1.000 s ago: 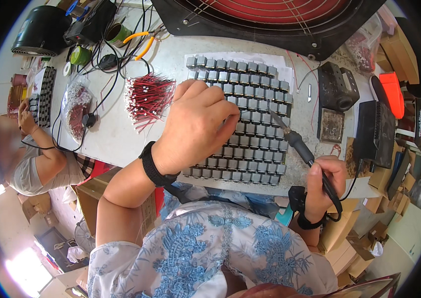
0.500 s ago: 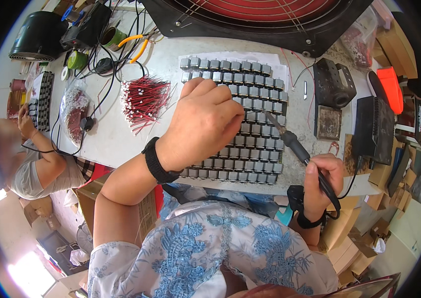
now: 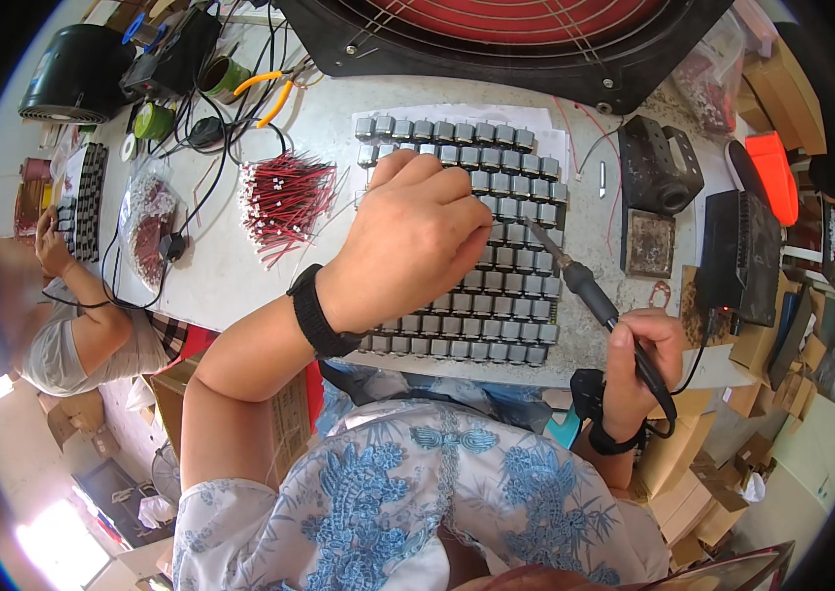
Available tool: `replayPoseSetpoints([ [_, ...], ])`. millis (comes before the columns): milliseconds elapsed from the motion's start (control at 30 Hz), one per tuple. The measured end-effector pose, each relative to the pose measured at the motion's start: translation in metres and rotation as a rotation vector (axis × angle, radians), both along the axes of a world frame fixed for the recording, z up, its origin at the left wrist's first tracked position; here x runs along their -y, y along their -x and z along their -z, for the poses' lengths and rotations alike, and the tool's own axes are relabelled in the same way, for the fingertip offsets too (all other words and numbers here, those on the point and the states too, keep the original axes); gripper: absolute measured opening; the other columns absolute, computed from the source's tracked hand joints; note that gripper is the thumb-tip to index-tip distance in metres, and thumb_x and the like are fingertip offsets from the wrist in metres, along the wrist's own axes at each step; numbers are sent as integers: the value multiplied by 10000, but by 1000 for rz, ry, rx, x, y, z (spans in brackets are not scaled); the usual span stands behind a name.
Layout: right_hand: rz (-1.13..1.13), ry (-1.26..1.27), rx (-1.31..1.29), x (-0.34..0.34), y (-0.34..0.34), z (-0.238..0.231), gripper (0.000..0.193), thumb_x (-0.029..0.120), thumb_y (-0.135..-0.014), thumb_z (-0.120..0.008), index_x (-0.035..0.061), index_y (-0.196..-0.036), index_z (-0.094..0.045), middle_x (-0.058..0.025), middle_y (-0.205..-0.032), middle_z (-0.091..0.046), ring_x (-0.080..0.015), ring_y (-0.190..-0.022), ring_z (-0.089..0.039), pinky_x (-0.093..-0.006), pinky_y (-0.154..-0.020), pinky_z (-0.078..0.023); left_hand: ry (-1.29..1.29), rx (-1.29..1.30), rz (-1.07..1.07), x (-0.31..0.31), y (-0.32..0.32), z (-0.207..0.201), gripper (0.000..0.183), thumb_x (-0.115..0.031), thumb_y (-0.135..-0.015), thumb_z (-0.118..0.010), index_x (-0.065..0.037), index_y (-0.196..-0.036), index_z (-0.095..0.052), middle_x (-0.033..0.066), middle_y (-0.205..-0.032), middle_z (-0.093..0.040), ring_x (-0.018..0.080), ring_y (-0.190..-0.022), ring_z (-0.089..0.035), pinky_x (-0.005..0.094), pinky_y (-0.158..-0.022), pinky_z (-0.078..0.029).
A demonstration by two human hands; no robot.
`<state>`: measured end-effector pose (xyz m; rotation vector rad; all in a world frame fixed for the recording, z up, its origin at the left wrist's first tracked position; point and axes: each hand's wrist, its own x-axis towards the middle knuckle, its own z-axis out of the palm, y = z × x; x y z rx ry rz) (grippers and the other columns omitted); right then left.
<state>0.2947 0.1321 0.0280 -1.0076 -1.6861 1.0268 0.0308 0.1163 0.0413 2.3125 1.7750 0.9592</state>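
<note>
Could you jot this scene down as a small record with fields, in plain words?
Left hand: pinched shut above grey blocks; anything held is hidden
Right hand: holds a soldering iron, tip toward the blocks
Middle: the blocks, in rows on the table
Left of blocks: bunch of red wires with white ends; orange-handled pliers farther back
Far left: another person

Hides some grey blocks under the left hand; cannot make out its hold. Cannot tell any contact between blocks and soldering iron, just right of that hand. Crops the red fan beyond it, at the top edge.
</note>
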Motion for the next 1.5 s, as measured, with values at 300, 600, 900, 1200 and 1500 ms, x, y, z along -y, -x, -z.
replayPoseSetpoints([
  [300, -35, -5, 21, -2, 1, 0, 124, -2, -821, -629, -1, -914, -546, -96, -845, -575, -134, -757, -524, -260, -721, -436, 10, -10, -10, -1, -1, 0, 152, -41, -653, -725, -110, -767, -651, 16, -719, -523, 223, -718, -508, 346, -730, -395],
  [600, 27, 14, 2, 0, -9, 2, 124, -3, -828, -626, -8, -919, -543, -103, -882, -574, -128, -769, -526, -257, -742, -442, -10, -13, 30, -8, -8, 1, 149, -46, -654, -728, -107, -759, -641, 19, -729, -522, 227, -729, -516, 361, -764, -410],
  [900, -10, -20, 1, -2, -4, 0, 132, -4, -823, -635, -1, -922, -549, -100, -859, -577, -125, -749, -522, -252, -712, -434, 3, -34, 5, -5, -5, -4, 164, -38, -646, -731, -110, -765, -645, 17, -730, -527, 229, -723, -510, 358, -754, -410],
  [1200, -43, -13, 23, -4, 0, 1, 121, 5, -818, -638, 2, -902, -551, -93, -816, -582, -133, -715, -526, -258, -689, -437, -11, -51, -27, -4, 1, -3, 157, -41, -647, -731, -108, -760, -646, 19, -716, -524, 226, -711, -506, 353, -727, -411],
  [1500, 31, 9, -15, -1, -11, 3, 130, -11, -825, -618, -6, -926, -536, -101, -877, -567, -131, -778, -519, -262, -745, -437, -25, -19, 19, -10, -6, -2, 152, -44, -649, -730, -105, -754, -639, 23, -706, -505, 227, -709, -508, 355, -734, -409],
])
